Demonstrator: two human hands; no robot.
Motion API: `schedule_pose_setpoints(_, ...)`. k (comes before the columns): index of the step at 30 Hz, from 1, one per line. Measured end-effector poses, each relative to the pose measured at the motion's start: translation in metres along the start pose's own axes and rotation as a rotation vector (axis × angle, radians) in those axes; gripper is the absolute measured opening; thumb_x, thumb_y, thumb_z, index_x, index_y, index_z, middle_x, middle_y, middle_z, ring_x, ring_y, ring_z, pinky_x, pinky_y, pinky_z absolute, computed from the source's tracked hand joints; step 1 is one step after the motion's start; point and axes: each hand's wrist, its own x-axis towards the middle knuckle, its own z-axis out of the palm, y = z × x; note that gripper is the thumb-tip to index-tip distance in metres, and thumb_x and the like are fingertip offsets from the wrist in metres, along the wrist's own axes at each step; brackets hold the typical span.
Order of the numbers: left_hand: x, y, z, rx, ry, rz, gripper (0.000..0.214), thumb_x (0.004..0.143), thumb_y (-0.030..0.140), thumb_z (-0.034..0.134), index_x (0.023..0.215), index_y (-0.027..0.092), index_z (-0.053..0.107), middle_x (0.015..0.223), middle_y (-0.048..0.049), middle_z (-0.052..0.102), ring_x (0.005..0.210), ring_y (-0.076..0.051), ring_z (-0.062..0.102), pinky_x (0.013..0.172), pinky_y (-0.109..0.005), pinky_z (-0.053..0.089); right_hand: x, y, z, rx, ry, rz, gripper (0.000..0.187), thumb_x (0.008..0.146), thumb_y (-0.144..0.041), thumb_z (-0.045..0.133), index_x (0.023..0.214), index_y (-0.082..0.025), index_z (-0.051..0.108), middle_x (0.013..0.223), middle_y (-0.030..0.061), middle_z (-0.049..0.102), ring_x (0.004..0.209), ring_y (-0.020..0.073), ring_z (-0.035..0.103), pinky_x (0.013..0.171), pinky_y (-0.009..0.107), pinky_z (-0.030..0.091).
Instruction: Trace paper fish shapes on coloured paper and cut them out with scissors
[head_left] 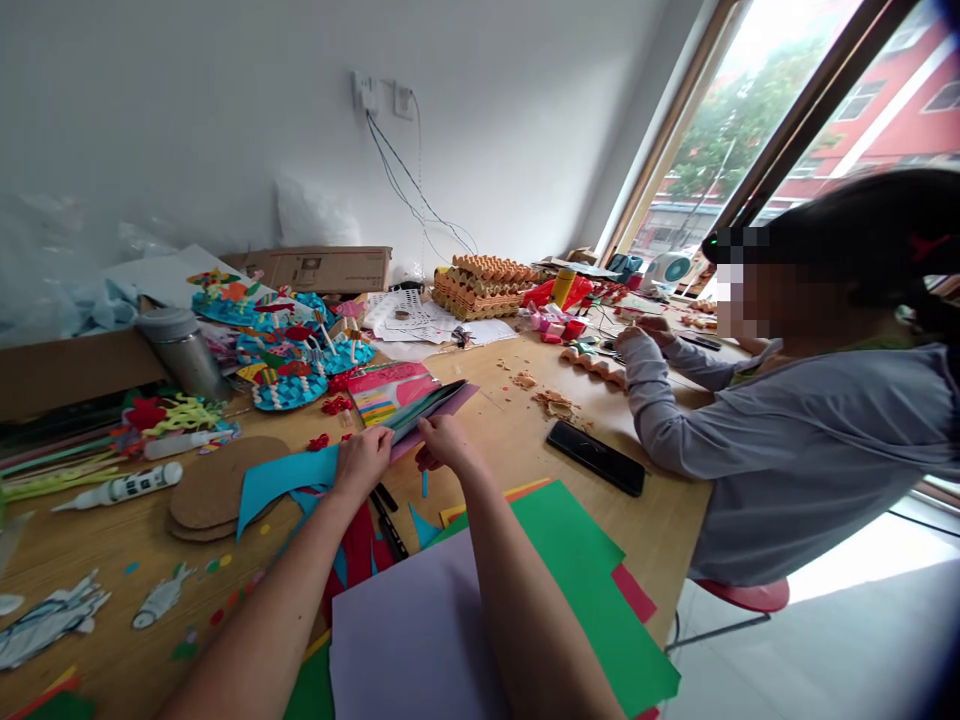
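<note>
My left hand [364,462] and right hand [442,445] are both on a folded paper stack [431,415], teal with purple under it, right in front of me on the bench [499,425]. Left is closed around the near end. Right pinches the edge further along, fingers curled, not spread. Can't tell how many sheets there are, since my fingers cover part of it. It looks light and thin, likely floppy at the loose edges and easy to crease, so the best hold seems a pinch along the fold, not the corners. A teal paper piece [289,475] lies beside my left hand, with black pens [390,515] just below my hands. Green card [577,570] and a lilac sheet [420,640] lie under my right forearm [525,620]. A phone [596,457] sits to the right. A co-worker's hand [641,330] is further right, apart from mine, near a ridged egg-carton strip [592,365].
</note>
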Motion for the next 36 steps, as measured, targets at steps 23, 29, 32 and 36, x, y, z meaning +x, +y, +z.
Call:
schedule_pose_setpoints(23,-0.004,0.000,0.006,-0.113,0.034,0.102,0.028,0.087,0.041,0.051,0.095,0.024,0.073,0.101,-0.0020,0.073,0.092,-0.022,0.067,0.078,-0.029,0.048,0.002,0.011,-0.004,0.252,-0.075,-0.007,0.026,0.088,-0.008,0.046,0.066,-0.015,0.057,0.048,0.0014,0.061,0.046,0.0153,0.064,0.049,0.024,0.056)
schedule_pose_setpoints(29,-0.004,0.000,0.005,-0.100,0.028,0.097,0.028,0.089,0.036,0.049,0.094,0.022,0.072,0.102,-0.0035,0.073,0.092,-0.022,0.067,0.076,-0.029,0.046,-0.001,0.008,-0.004,0.254,-0.068,0.010,0.026,0.087,-0.008,0.048,0.064,-0.016,0.055,0.049,0.0009,0.061,0.046,0.0156,0.064,0.054,0.027,0.057)
schedule_pose_setpoints(32,-0.004,0.000,0.004,-0.092,0.023,0.098,0.028,0.090,0.035,0.048,0.093,0.022,0.072,0.101,-0.0037,0.073,0.091,-0.021,0.067,0.074,-0.028,0.046,-0.003,0.007,-0.005,0.253,-0.072,0.013,0.024,0.087,-0.007,0.048,0.066,-0.015,0.057,0.050,0.0009,0.061,0.046,0.0154,0.064,0.054,0.028,0.057)
schedule_pose_setpoints(36,-0.004,0.000,0.004,-0.080,0.020,0.100,0.029,0.091,0.035,0.046,0.092,0.023,0.072,0.101,-0.0043,0.073,0.090,-0.020,0.067,0.072,-0.027,0.044,-0.003,0.006,-0.006,0.251,-0.085,0.014,0.023,0.086,-0.005,0.047,0.070,-0.015,0.060,0.052,0.0017,0.062,0.047,0.0155,0.064,0.054,0.027,0.057)
